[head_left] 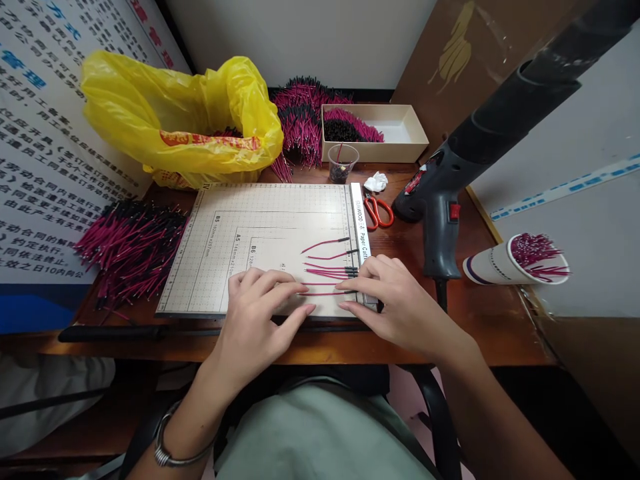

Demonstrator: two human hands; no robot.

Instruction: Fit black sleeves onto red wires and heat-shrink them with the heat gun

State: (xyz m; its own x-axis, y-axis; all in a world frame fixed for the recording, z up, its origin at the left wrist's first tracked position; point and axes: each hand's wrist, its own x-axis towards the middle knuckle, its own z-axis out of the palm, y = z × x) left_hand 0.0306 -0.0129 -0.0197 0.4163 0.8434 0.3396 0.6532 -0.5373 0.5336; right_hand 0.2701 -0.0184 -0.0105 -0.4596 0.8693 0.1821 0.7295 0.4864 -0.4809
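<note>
Several thin magenta wires (324, 271) with black sleeved ends lie side by side on a pale gridded paper cutter (200, 267). My left hand (263, 310) rests on the board at the plain ends of the nearest wires, thumb and index finger apart. Over the black ends near the cutter's right edge is my right hand (387, 293), its thumb and index finger also apart. The nearest wire (325, 294) runs between the fingertips of both hands. Neither hand visibly pinches it. The curled fingers of my right hand hide part of the sleeved ends.
A large wire pile (140, 250) lies left of the cutter. Behind stand a yellow bag (195, 127), a cardboard box (390, 152) of wires and a clear cup (343, 163). Red-handled scissors (379, 212), a heat gun (443, 193) and a paper cup (490, 261) are to the right.
</note>
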